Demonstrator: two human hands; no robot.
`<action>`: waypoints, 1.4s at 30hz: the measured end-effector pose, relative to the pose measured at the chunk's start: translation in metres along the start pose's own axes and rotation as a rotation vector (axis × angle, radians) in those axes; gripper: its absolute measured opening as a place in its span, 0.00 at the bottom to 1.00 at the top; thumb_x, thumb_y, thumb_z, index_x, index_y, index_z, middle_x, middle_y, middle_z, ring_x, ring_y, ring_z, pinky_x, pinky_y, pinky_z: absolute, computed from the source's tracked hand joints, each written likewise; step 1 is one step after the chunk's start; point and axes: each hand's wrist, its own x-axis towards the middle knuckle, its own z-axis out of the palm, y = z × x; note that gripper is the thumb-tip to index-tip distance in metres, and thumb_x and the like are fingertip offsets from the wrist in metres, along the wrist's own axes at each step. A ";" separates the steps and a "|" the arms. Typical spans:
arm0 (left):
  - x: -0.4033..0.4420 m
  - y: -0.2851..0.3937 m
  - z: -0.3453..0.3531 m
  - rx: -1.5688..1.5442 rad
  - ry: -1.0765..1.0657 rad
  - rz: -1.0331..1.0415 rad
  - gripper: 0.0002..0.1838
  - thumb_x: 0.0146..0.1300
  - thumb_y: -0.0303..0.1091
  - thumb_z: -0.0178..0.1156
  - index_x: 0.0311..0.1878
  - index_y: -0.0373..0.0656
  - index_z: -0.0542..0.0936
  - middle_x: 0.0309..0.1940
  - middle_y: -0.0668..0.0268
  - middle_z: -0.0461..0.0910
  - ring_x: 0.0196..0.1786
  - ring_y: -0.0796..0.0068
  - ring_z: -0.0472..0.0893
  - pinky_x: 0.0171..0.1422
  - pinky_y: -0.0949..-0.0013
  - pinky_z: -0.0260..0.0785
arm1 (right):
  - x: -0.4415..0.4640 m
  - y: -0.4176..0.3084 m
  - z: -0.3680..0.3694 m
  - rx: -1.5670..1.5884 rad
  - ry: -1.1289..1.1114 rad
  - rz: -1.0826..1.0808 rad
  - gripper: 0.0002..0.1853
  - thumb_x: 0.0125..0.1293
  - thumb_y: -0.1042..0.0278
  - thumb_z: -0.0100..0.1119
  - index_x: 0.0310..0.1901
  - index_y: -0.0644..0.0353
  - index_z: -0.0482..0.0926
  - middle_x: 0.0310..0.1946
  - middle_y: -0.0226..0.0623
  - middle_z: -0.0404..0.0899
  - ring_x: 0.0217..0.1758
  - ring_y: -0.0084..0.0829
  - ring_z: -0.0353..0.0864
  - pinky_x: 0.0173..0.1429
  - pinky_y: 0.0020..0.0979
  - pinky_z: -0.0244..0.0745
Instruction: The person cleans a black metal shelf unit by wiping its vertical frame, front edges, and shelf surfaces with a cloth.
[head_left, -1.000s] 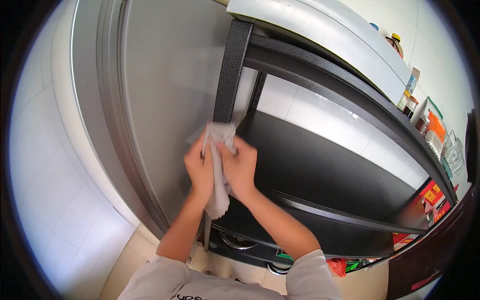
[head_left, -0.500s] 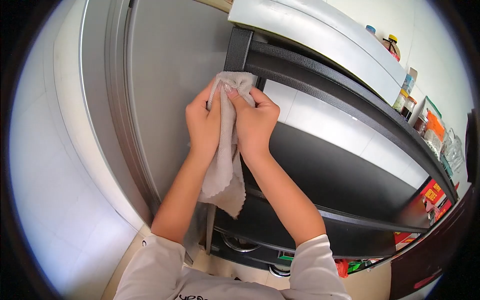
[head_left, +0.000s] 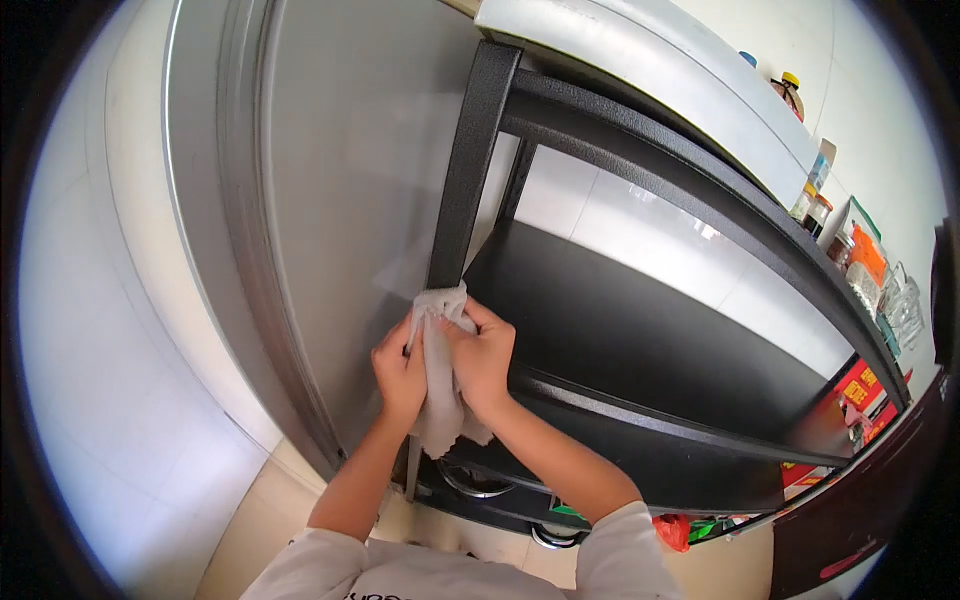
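A light grey cloth [head_left: 440,385] is wrapped around the front of a black metal shelf post [head_left: 472,160], with its loose end hanging down between my forearms. My left hand [head_left: 398,370] grips the cloth's left side, fingers closed. On the right side, my right hand [head_left: 485,355] is closed on the same cloth, its thumb near the other thumb. The part of the post under the cloth is hidden. Both hands are beside the left end of the middle shelf [head_left: 640,320].
A grey panel [head_left: 350,180] stands left of the post. Bottles and jars [head_left: 815,213] line the upper right, by a silvery box-like surface [head_left: 650,70] on top. Red packages [head_left: 865,395] lie at the shelf's right end. A red bag [head_left: 673,532] is low down.
Both hands and the cloth first moved up the post, then slid back down it, lower than a second ago. The upper post is uncovered again.
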 end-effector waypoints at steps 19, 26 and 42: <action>0.075 0.025 0.038 -0.365 -0.130 0.049 0.29 0.73 0.46 0.47 0.70 0.38 0.62 0.60 0.60 0.71 0.65 0.69 0.68 0.70 0.66 0.57 | 0.062 -0.057 -0.012 -0.195 -0.208 -0.239 0.13 0.65 0.65 0.61 0.37 0.71 0.80 0.24 0.42 0.81 0.28 0.19 0.75 0.34 0.28 0.72; 0.019 -0.007 0.016 -0.155 -0.154 -0.025 0.16 0.76 0.34 0.42 0.57 0.35 0.73 0.46 0.56 0.81 0.49 0.68 0.79 0.57 0.67 0.68 | 0.013 -0.007 -0.009 -0.353 -0.140 -0.189 0.12 0.66 0.68 0.59 0.32 0.70 0.78 0.19 0.44 0.74 0.21 0.22 0.70 0.26 0.30 0.65; 0.110 0.072 0.037 -0.473 -0.211 -0.041 0.19 0.76 0.41 0.46 0.56 0.35 0.75 0.44 0.66 0.79 0.46 0.81 0.74 0.54 0.75 0.67 | 0.077 -0.073 0.011 -0.153 -0.016 -0.428 0.10 0.68 0.69 0.57 0.43 0.68 0.81 0.29 0.35 0.82 0.31 0.17 0.74 0.38 0.24 0.70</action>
